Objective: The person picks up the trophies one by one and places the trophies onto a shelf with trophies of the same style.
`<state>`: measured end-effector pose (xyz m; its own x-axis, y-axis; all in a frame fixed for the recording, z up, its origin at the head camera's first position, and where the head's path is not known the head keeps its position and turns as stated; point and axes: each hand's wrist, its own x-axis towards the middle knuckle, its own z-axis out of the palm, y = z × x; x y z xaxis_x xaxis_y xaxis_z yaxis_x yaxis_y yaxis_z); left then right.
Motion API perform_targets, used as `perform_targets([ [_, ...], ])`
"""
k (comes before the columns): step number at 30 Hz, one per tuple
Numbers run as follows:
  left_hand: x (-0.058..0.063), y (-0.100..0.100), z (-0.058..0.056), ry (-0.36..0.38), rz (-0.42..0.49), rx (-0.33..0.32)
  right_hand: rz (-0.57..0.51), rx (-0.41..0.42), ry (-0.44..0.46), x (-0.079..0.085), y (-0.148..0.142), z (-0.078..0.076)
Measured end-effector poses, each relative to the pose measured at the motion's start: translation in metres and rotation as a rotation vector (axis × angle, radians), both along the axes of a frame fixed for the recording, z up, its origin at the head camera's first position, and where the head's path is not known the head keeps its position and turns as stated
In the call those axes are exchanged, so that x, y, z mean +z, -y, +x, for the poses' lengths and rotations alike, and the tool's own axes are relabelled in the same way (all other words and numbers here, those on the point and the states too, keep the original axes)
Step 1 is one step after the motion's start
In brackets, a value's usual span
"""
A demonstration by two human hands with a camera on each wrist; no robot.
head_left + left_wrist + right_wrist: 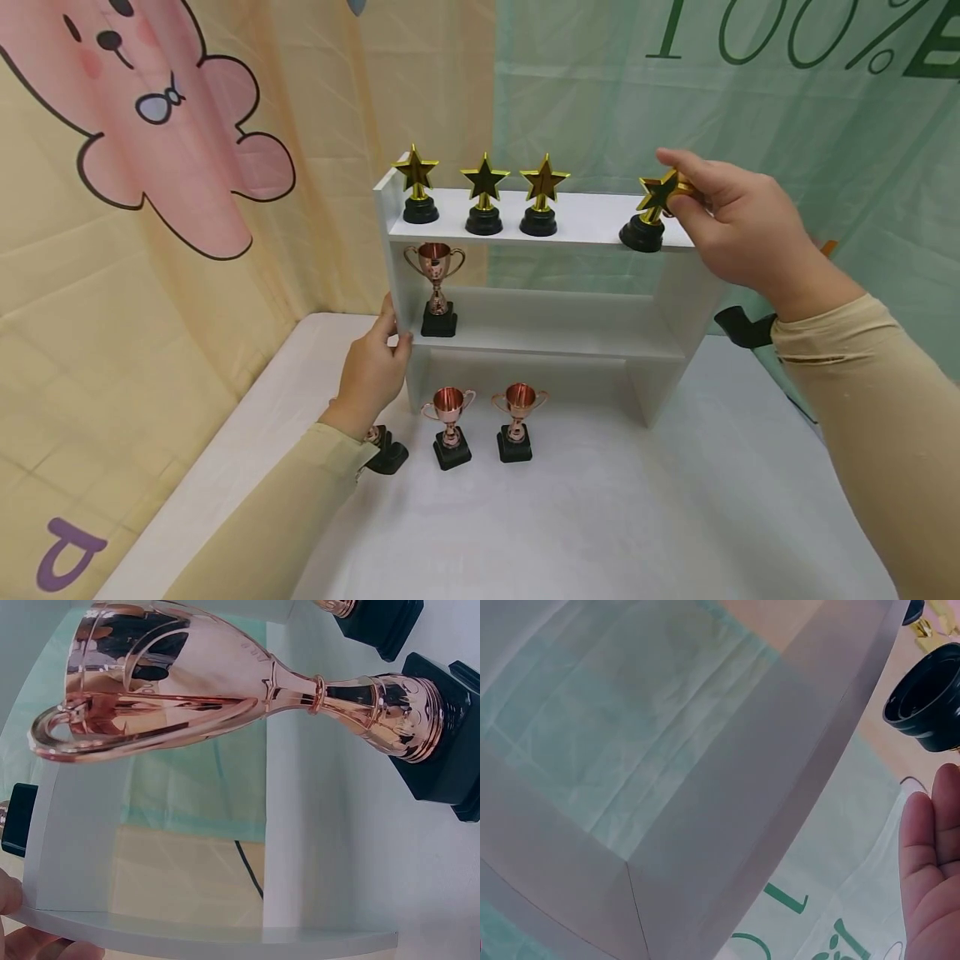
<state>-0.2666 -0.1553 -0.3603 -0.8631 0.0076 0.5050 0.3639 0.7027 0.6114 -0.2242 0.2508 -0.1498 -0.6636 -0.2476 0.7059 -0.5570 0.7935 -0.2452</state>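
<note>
My right hand [750, 225] pinches a gold star trophy [643, 232] by its star, near the right end of the top board. The trophy leans, and its black base [926, 697] shows from below in the right wrist view; I cannot tell whether it touches the board. My left hand [371, 371] holds the left side panel of the white shelf unit [570, 323]. Three more star trophies [483, 218] stand upright along the top board. A rose-gold cup trophy [438, 317] stands at the left of the middle board, beside the left hand's fingers.
Two rose-gold cups [451, 450] [514, 442] stand on the white table [600, 525] before the shelf. Another cup [388, 454] is partly hidden by the left sleeve. Printed curtains [322, 208] hang behind. A black object [742, 327] shows beside the right cuff.
</note>
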Motion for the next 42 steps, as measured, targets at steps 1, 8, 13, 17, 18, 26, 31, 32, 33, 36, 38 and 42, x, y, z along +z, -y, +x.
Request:
perform_targets([
  [1, 0.000, 0.000, 0.000, -0.002, -0.001, 0.004, 0.007, -0.004, 0.002, 0.001, 0.001, -0.002],
  [8, 0.000, 0.000, 0.001, -0.004, -0.002, 0.006, 0.017, 0.003, 0.036, 0.005, 0.007, -0.017],
  [13, 0.000, 0.000, 0.002, 0.011, -0.004, 0.005, 0.020, 0.010, 0.069, 0.005, 0.011, -0.025],
  [17, 0.000, 0.000, 0.001, 0.019, -0.011, 0.008, 0.031, 0.022, 0.092, 0.005, 0.016, -0.032],
  [18, 0.000, 0.000, 0.000, 0.020, -0.012, 0.007, 0.030, 0.026, 0.100, 0.005, 0.017, -0.034],
  [26, 0.000, 0.000, 0.001, 0.021, -0.014, 0.017, 0.052, 0.034, 0.144, 0.006, 0.025, -0.043],
  [31, 0.001, -0.001, 0.002, 0.023, -0.016, 0.016, 0.045, 0.036, 0.163, 0.005, 0.029, -0.048],
  [32, 0.001, -0.001, 0.002, 0.021, -0.016, 0.016, 0.035, 0.040, 0.165, 0.004, 0.029, -0.049],
  [33, 0.001, -0.001, 0.002, 0.021, -0.017, 0.016, 0.022, 0.045, 0.169, 0.003, 0.030, -0.049],
  [36, 0.001, -0.001, 0.002, 0.022, -0.020, 0.017, -0.041, 0.068, 0.183, 0.001, 0.032, -0.050],
  [38, 0.001, -0.001, 0.002, 0.026, -0.021, 0.018, -0.079, 0.080, 0.182, -0.001, 0.033, -0.051],
  [42, 0.002, -0.001, 0.003, 0.031, -0.019, 0.019, -0.114, 0.100, 0.160, -0.003, 0.035, -0.054],
])
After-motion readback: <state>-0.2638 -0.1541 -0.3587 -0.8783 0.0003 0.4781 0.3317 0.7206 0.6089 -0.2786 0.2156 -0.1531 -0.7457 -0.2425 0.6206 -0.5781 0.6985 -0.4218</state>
